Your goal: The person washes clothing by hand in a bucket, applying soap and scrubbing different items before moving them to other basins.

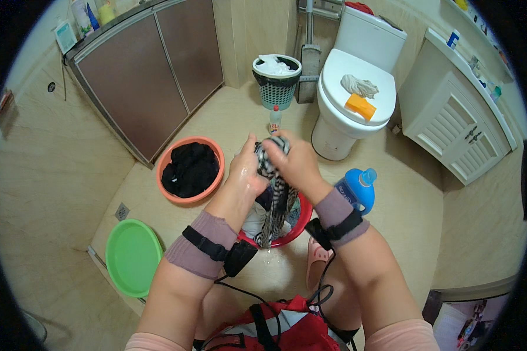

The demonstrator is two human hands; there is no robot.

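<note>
A black-and-white striped cloth (280, 202) hangs twisted between my hands, its lower end reaching the red basin (303, 222). My right hand (295, 161) is closed around its bunched upper part, slightly blurred. On the other side, my left hand (246, 169), wet and shiny, presses against the same bunch; its fingers are partly hidden behind the cloth. White and dark laundry (255, 221) lies in the basin below. Water drops fall beneath the cloth's end.
An orange basin (219, 175) of black clothes stands left, with a green basin (133, 292) nearer. A blue detergent bottle (357, 190) is at right. Beyond are a small bottle (275, 120), a wastebasket (276, 93) and a toilet (331, 137). Cables hang from my wrist straps.
</note>
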